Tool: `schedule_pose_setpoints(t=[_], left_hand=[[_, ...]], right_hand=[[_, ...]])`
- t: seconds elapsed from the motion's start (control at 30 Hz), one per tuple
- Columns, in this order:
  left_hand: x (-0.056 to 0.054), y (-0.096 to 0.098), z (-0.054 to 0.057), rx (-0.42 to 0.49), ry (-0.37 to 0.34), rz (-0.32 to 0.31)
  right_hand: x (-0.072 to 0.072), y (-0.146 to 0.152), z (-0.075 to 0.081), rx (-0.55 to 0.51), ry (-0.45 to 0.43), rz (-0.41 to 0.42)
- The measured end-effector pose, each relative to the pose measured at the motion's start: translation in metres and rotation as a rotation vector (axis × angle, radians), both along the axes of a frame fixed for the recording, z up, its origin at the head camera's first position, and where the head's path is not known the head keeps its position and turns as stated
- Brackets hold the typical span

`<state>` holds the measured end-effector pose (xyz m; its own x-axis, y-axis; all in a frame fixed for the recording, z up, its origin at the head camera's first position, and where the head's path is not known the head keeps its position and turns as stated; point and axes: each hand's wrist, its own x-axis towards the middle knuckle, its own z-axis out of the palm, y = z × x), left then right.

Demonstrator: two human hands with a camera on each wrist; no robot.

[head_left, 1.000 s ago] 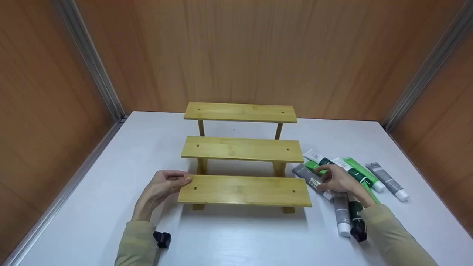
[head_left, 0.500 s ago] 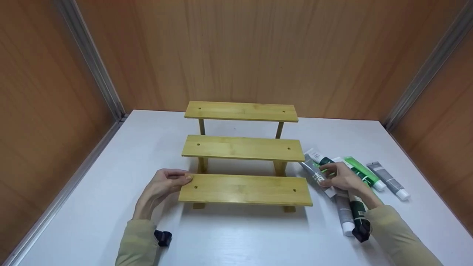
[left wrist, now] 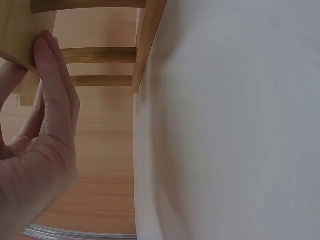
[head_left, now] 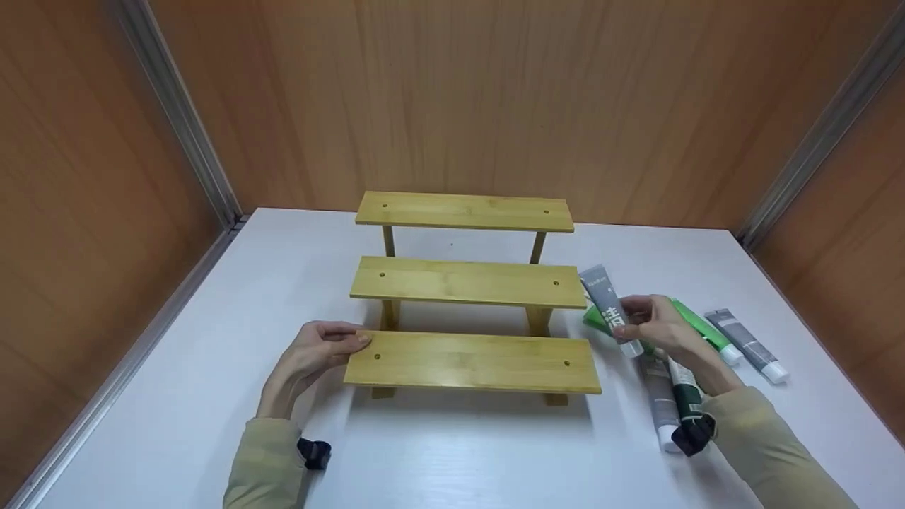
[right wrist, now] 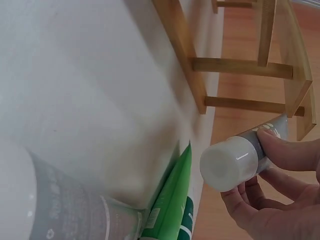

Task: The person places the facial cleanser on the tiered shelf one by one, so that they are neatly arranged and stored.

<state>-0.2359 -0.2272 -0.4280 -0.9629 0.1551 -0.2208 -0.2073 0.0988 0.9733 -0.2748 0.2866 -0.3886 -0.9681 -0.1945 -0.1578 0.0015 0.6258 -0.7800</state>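
A three-tier wooden stand (head_left: 472,362) stands mid-table. At the left end of its lowest shelf, my left hand (head_left: 311,360) pinches the board between thumb and fingers; the left wrist view shows the fingertips (left wrist: 47,60) against the board's underside. My right hand (head_left: 661,331) holds a grey tube (head_left: 605,302) between thumb and fingers, beside the right end of the stand. In the right wrist view the tube's white cap (right wrist: 229,164) points toward the camera, and the tube is raised above the table.
Below the right hand lie a green tube (head_left: 597,319), another grey tube (head_left: 659,399) and a dark green and white tube (head_left: 686,392). Farther right are a bright green tube (head_left: 707,331) and a grey tube (head_left: 748,345). Wooden walls (head_left: 466,99) enclose the white table (head_left: 452,452).
My right hand has lifted the grey tube from the pile, moving it slightly up and away and turning it more upright. The left hand keeps its hold on the shelf.
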Motion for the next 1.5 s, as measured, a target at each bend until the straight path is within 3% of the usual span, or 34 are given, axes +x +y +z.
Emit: schedule_pose_setpoints(t=[0.3, 0.73, 1.23, 1.5], left_hand=[[0.001, 0.001, 0.0, 0.013, -0.01, 0.007], [0.0, 0.001, -0.001, 0.002, -0.02, 0.013], [-0.001, 0.002, -0.001, -0.04, -0.027, -0.002], [-0.002, 0.001, -0.002, -0.06, -0.03, -0.002]], right_hand=[[-0.001, 0.006, 0.009, -0.015, 0.019, -0.06], [-0.004, -0.011, 0.035, -0.143, 0.07, -0.17], [-0.008, -0.057, 0.064, -0.286, 0.257, -0.15], [-0.013, -0.091, 0.077, -0.371, 0.3, -0.141]])
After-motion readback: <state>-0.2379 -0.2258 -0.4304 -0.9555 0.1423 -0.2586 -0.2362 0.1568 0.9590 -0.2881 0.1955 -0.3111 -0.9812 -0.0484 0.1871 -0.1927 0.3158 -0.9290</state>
